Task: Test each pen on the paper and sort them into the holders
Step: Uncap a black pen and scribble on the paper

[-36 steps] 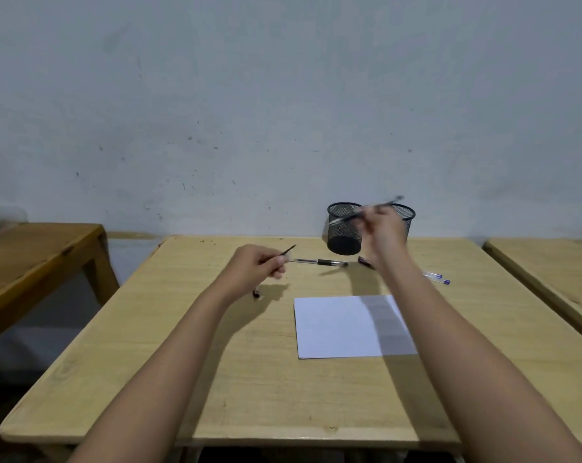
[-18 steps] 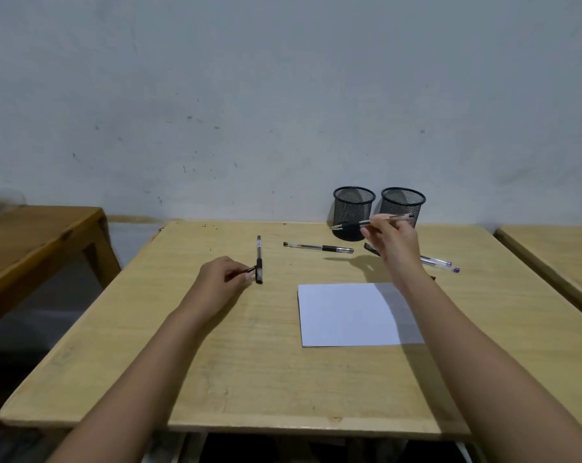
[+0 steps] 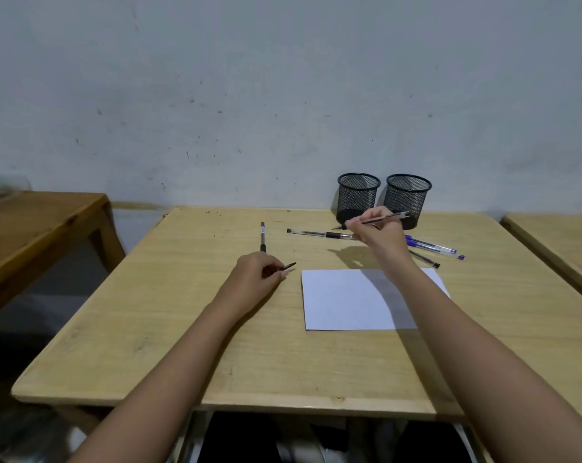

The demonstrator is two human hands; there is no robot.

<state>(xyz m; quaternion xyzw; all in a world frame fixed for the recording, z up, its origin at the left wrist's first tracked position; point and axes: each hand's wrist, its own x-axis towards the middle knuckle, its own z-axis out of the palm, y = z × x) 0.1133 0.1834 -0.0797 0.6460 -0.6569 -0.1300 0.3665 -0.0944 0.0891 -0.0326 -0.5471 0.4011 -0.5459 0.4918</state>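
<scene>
Head view: pen (image 3: pixel 263 236) label unreadable; paper (image 3: pixel 349 299) blank

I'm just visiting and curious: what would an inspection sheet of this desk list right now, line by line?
Surface: light wooden table, some dark specks near its far edge.
Job's things: blank white paper; two empty-looking black mesh holders, left holder and right holder; black pen; clear pen with black grip; two blue-capped pens; a dark pen partly hidden by the arm.
Clutter: nothing seen.
Grippers: right hand grips a pen, raised above the table; left hand pinches a small dark pen cap.
Cables: nothing seen.
Surroundings: scuffed pale wall; darker wooden table to the left; another light table to the right.
</scene>
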